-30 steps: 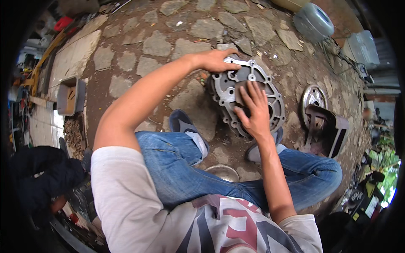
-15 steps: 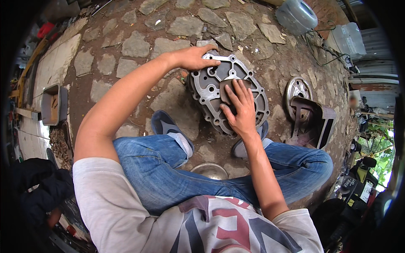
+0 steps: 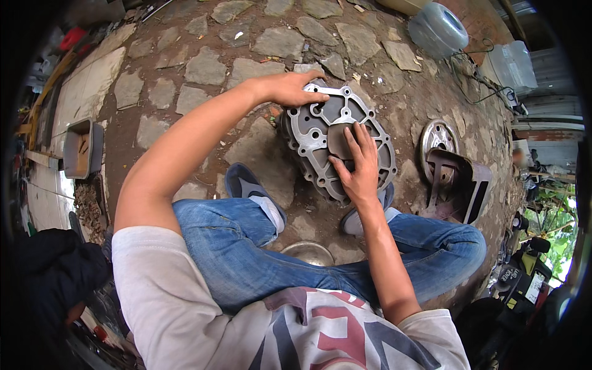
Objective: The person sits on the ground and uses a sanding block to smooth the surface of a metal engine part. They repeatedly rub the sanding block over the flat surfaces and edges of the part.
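Observation:
A grey cast-metal casing, with a bright ribbed face and bolt holes around its rim, rests on the ground between my feet, its face turned up. My left hand grips its far left rim, thumb on the face and fingers over the edge. A small brown sheet, which looks like sandpaper, lies flat against the middle of the face. The fingers of my right hand press the sheet down onto the ribs; they cover part of it.
To the right lie a round metal disc with holes and a dark curved metal housing. A shallow metal bowl is under my legs. A grey tray stands left. Clear plastic containers and a cable are far right.
The scene sits slightly lower and farther right in view. My right fingers are closer together on the brown sheet, and less of it shows on their right. My left hand keeps its grip.

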The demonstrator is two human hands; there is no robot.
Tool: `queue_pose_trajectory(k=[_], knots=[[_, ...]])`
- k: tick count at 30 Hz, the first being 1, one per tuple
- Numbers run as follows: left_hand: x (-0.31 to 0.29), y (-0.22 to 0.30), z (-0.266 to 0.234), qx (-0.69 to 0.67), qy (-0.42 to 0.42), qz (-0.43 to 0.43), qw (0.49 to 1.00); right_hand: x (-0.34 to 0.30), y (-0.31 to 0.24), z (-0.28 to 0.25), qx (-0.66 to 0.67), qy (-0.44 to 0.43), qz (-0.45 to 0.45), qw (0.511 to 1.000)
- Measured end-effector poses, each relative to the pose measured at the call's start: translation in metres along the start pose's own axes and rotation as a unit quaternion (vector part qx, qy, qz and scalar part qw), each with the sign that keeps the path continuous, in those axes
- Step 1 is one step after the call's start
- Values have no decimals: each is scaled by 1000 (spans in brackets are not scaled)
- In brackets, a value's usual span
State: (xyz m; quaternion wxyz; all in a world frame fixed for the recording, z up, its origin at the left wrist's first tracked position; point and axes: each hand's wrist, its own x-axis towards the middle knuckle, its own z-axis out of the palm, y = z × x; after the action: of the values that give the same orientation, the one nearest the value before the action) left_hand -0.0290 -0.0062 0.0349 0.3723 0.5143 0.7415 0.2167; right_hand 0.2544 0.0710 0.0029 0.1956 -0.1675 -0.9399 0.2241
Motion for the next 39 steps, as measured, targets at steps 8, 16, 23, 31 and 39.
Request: queue_pose_trajectory(k=[8,16,23,31,39], knots=[[4,11,-1,276,183,298,895,2,-2,4,7,35,21,999],[2,49,27,253,71,376,888,-2,1,9,17,58,-17,998],[7,33,7,264,152,360,882,1,-9,-7,262,185,239,916],[4,14,-3,219,147,201,943,15,-7,-3,-15,9,-26,1000],[1,-5,17,59,79,80,992,3,-21,2,-39,-58,7,998]])
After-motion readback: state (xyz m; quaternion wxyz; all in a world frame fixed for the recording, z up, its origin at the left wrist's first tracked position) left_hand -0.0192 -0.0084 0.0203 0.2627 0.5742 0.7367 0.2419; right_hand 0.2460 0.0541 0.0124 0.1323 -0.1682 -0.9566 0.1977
